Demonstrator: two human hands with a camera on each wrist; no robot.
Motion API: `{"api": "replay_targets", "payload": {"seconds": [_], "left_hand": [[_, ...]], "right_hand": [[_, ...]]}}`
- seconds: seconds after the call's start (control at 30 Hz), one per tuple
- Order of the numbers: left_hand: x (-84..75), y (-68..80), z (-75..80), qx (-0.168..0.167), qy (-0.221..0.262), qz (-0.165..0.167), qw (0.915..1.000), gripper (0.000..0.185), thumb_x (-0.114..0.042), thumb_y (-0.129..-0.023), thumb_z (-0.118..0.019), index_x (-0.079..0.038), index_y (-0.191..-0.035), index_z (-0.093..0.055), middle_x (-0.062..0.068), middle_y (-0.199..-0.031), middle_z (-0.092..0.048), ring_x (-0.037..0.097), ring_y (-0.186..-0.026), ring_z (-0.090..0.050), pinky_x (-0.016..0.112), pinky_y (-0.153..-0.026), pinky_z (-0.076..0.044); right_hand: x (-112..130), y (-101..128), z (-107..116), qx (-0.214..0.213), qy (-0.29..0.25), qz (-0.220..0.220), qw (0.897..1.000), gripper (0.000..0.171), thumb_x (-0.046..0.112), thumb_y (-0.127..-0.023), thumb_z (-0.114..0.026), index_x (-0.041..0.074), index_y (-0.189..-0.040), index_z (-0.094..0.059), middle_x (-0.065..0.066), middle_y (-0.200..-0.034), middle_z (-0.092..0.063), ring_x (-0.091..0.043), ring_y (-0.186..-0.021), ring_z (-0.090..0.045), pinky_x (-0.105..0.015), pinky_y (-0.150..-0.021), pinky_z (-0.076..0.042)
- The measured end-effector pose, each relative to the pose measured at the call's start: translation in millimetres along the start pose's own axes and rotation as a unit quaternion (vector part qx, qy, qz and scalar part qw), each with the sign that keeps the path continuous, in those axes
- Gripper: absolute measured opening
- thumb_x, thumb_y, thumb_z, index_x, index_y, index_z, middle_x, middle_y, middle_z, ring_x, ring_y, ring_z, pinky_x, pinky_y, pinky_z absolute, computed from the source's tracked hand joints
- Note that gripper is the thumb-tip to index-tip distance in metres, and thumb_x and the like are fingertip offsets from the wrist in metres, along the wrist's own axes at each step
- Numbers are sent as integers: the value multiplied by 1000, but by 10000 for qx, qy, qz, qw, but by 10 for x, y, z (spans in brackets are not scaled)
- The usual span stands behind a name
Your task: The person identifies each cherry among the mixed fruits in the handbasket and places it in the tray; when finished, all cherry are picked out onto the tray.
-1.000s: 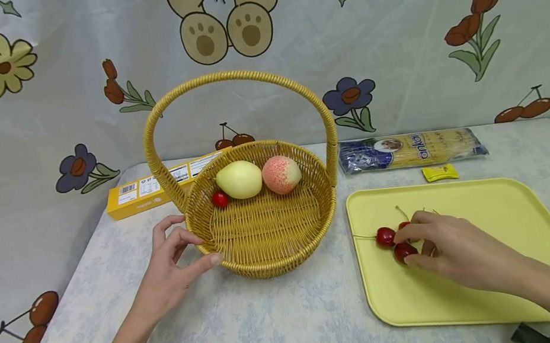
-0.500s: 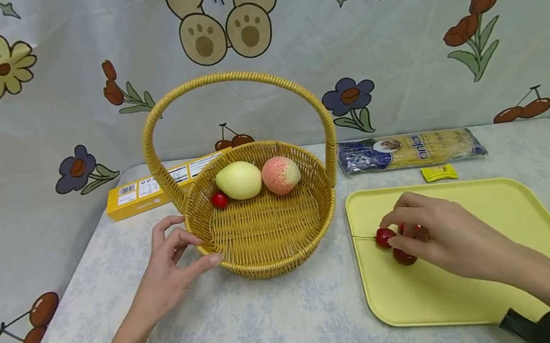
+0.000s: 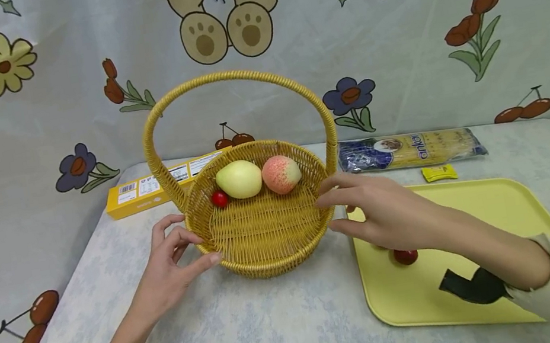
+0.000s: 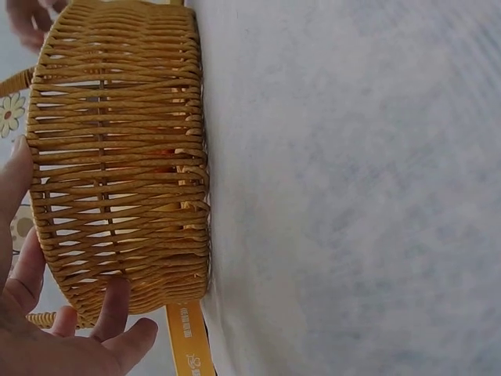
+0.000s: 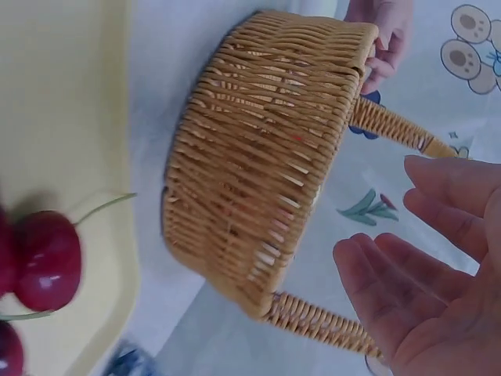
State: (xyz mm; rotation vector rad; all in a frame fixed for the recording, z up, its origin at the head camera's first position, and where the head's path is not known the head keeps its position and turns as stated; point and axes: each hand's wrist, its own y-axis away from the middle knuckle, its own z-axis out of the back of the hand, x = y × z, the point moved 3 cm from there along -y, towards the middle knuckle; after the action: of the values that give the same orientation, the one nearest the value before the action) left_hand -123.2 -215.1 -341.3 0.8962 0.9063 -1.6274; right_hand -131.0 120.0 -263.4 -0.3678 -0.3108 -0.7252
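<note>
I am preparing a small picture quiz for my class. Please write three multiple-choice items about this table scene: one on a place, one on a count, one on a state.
1. Where does the yellow tray lie?
A. on the person's right of the basket
B. inside the basket
C. behind the basket

2. How many pieces of fruit lie in the basket?
A. one
B. three
C. five

3. What is the state of the right hand?
A. it pinches a cherry
B. it grips the basket handle
C. it is open and holds nothing

Answers:
1 A: in the head view the tray lies on the table beside the basket, on the right.
2 B: a small red fruit, a pale green fruit and a pink fruit lie there.
3 C: the right wrist view shows straight fingers and a bare palm near the basket.
</note>
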Motion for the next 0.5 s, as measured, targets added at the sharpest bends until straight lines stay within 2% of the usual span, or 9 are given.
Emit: {"api": "replay_targets", "payload": {"seconds": [0.17, 0.33, 0.5], "left_hand": [[-8, -23, -3, 7, -70, 39, 10000, 30, -13, -85, -80, -2, -94, -54, 12, -147, -18, 39, -130, -38, 55, -112, -30], [14, -28, 14, 24, -110, 104, 9999, 30, -15, -85, -81, -4, -94, -55, 11, -145, -18, 38, -129, -39, 54, -113, -30], [31, -40, 13, 44, -109, 83, 9999, 29, -16, -85, -80, -5, -94, -55, 10, -145, -18, 37, -128, -40, 54, -112, -30]], "right_hand": [[78, -347, -38, 288, -5, 323, 9991, 32, 14, -91, -73, 10, -122, -68, -5, -127, -59, -20, -106, -61, -37, -85, -53], [173, -765, -109, 586, 104, 742, 9955, 28, 12, -91, -71, 8, -119, -70, -4, -120, -62, -20, -112, -56, -38, -95, -48], [255, -1176, -215, 1195, 324, 670, 9900, 32, 17, -94, -68, 9, -125, -67, -5, -123, -61, -19, -108, -57, -33, -93, -48]]}}
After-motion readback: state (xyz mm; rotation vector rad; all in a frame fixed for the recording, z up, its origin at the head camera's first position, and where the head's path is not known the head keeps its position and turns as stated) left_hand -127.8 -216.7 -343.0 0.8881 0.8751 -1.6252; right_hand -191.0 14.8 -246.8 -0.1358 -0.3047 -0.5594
